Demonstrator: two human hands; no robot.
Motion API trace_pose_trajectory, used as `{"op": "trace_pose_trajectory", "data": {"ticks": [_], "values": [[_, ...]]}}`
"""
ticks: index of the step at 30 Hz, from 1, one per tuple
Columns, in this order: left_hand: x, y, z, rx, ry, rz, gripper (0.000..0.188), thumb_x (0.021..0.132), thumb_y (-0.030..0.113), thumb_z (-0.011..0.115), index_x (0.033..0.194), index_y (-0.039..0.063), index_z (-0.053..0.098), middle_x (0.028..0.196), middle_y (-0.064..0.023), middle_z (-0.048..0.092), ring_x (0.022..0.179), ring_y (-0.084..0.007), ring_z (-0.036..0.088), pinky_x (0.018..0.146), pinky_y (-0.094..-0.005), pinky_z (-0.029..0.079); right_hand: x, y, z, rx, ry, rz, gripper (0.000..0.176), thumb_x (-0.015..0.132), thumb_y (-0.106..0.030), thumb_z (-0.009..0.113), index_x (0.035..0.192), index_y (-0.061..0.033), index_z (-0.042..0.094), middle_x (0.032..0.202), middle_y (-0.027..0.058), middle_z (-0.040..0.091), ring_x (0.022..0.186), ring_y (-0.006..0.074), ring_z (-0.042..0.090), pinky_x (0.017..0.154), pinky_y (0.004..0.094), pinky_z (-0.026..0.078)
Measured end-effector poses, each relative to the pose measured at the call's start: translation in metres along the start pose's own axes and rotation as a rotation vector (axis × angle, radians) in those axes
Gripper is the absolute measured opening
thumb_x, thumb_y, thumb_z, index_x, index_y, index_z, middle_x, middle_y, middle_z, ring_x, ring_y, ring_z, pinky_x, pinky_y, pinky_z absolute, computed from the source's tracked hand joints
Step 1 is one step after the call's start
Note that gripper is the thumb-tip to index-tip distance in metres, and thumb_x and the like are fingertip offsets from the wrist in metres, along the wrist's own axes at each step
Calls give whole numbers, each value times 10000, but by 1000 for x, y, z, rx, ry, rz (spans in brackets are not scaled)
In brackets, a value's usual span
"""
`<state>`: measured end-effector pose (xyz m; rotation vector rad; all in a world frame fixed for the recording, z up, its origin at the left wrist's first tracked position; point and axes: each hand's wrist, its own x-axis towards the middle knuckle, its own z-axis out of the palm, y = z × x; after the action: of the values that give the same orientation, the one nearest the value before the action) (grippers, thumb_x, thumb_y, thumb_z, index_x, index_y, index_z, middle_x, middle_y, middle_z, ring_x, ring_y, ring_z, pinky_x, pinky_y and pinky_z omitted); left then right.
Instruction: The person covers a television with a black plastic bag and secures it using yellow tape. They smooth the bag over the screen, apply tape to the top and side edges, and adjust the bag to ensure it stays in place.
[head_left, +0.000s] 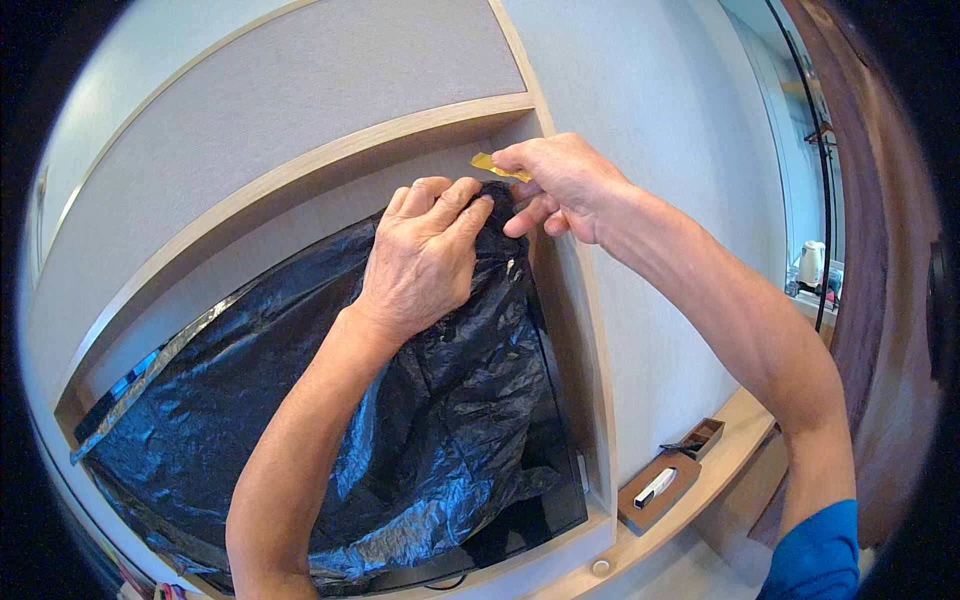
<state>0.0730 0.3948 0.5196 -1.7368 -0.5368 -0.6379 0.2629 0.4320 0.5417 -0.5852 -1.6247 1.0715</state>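
Note:
A black plastic sheet (442, 420) hangs over a flat-screen television (559, 480) set in a wood-framed wall recess. My left hand (427, 255) grips the gathered upper right corner of the sheet, fingertips curled into the plastic. Just to its right, my right hand (559, 187) pinches a short piece of yellow tape (499, 166) between thumb and forefinger, its other fingers spread beside the bunched plastic. Part of the screen and its dark edge show at the lower right. What lies under the sheet at the corner is hidden.
The recess's wooden frame (592, 360) borders the television. On a wooden shelf (652, 551) at lower right are a brown tray (637, 499) holding a white remote-like object (655, 487) and a small compartmented box (703, 437). A white kettle (811, 262) stands farther off, near a brown curtain (885, 300).

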Motion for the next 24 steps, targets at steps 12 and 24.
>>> {"op": "trace_pose_trajectory", "data": {"ticks": [12, 24], "values": [[0, -1, 1, -10, 16, 8, 358, 727, 2, 661, 1085, -2, 670, 1165, -140, 642, 1047, -331, 594, 903, -424, 483, 6, -4, 12, -27, 65, 105, 341, 924, -266, 601, 1156, -26, 531, 955, 112, 545, 550, 163, 633, 383, 239, 381], [-2, -2, 3, -29, 31, -7, 350, 724, 0, 664, 1074, -13, 677, 1165, -150, 646, 1049, -336, 594, 912, -424, 483, 11, -3, 19, 21, 138, 135, 318, 925, -258, 588, 1131, -30, 505, 918, 106, 553, 536, 159, 615, 382, 242, 395]]}}
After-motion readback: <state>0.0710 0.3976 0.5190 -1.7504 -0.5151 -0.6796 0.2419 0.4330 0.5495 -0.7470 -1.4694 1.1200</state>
